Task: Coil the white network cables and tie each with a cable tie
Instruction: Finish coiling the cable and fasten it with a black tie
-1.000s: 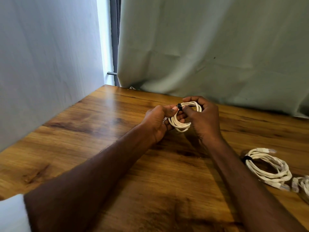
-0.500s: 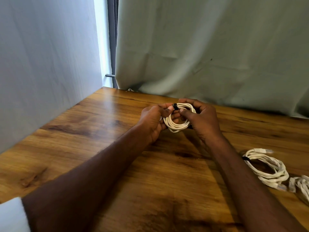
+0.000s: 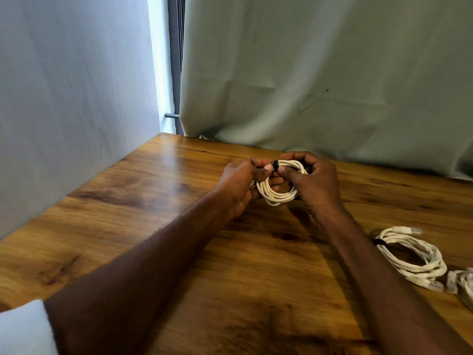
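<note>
White network cable, wound into a small coil, sits between your two hands, lifted just above the desk and not lying on it. That leaves room to work all round the loops, which is probably why you hold it up instead of tying it flat.

Your right hand wraps the far side of the coil, fingers curled over the top strands and thumb pressed in at the front, so the turns stay bunched and cannot spring apart. Your left hand is clamped on the near-left side of the coil, thumb and forefinger meeting right at the black cable tie. Both thumbs converge on that one spot, so I judge you are cinching or seating the tie; whether it is fully fastened is too small to tell.

Well off to the right of your right hand, a finished coil lies on the desk with a dark tie round it, parked out of the way. Just beyond it, at the frame edge, part of another cable shows; I cannot tell if it is tied.
</note>
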A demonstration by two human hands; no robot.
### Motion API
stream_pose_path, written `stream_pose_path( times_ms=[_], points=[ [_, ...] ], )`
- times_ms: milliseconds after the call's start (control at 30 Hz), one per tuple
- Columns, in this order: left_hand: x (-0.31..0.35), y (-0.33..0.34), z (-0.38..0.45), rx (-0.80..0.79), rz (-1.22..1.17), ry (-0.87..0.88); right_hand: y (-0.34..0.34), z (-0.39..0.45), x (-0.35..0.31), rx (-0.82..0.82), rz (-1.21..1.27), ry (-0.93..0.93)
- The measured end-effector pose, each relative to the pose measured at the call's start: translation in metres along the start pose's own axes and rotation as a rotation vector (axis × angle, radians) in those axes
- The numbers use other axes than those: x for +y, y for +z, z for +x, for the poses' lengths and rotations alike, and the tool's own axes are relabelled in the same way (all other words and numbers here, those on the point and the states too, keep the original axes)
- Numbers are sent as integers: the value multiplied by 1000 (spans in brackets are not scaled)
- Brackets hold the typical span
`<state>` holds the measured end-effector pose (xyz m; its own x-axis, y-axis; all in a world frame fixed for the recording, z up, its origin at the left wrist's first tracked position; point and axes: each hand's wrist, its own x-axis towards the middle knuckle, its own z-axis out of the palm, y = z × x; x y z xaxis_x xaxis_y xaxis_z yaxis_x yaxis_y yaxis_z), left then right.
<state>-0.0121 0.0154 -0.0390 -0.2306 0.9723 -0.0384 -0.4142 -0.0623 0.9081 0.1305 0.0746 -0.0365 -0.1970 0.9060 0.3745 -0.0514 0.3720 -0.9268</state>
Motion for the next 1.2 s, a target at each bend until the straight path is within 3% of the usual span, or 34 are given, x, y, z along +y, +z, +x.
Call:
stream_pose_path(
  times_ms=[167, 267, 433, 600, 700, 967, 1200],
  points=[
    [4, -1, 6, 38, 122, 141, 0, 1, -8, -104, 303, 314],
    [4, -4, 11, 31, 179, 203, -2, 2, -11, -192, 298, 436],
    [4, -5, 12, -47, 178, 136, -3, 6, -7, -148, 515, 437],
    [14, -8, 14, -218, -192, 34, 9, 2, -8, -254, 907, 462],
    [21, -13, 12, -281, -232, 31, 18, -1, -10, -305, 1063, 427],
    [34, -19, 4, -422, -126, -86, 12, 2, -21, -476, 790, 320],
    [31, -22, 6, -448, -239, -43, 6, 8, -9, -509, 907, 414]
  ],
)
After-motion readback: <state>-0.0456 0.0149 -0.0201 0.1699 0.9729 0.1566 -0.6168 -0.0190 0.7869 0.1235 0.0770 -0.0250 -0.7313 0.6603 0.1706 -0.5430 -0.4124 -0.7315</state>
